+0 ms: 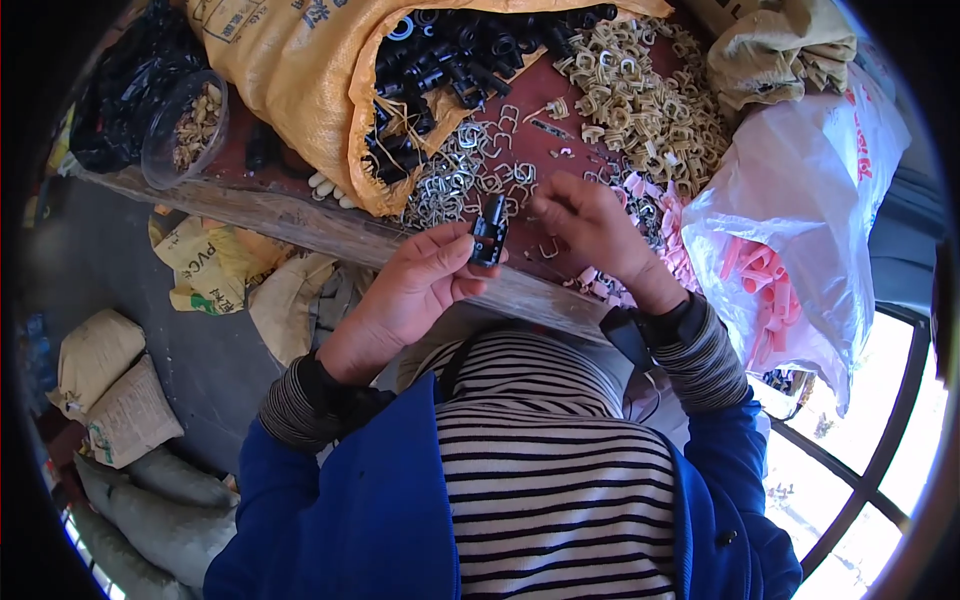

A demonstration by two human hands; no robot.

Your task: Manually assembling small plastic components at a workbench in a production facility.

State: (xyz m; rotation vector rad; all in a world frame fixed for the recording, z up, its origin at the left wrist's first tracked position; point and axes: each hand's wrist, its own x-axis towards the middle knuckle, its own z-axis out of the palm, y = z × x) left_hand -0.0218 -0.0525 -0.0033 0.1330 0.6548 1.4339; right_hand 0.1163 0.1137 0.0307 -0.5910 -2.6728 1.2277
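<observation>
My left hand (415, 285) pinches a black plastic fitting (490, 228) between thumb and fingers, above the table's front edge. The fitting is held nearly upright, its narrower end pointing away from me. Just right of it, my right hand (595, 225) is closed, thumb against curled fingers; whatever they hold, if anything, is hidden. Behind the fitting lie shiny U-shaped metal clips (450, 172), spread loosely over the red tabletop (545, 85). Many more black fittings (455, 60) spill out of an orange woven sack (290, 85) at the far left.
Beige plastic clips (650, 100) are heaped at the back right. A white plastic bag (800, 190) holds pink plastic parts (770, 295) at the right. A clear tub (190, 130) stands at the left, near a wooden table edge (300, 222). Sacks (115, 385) lie on the floor.
</observation>
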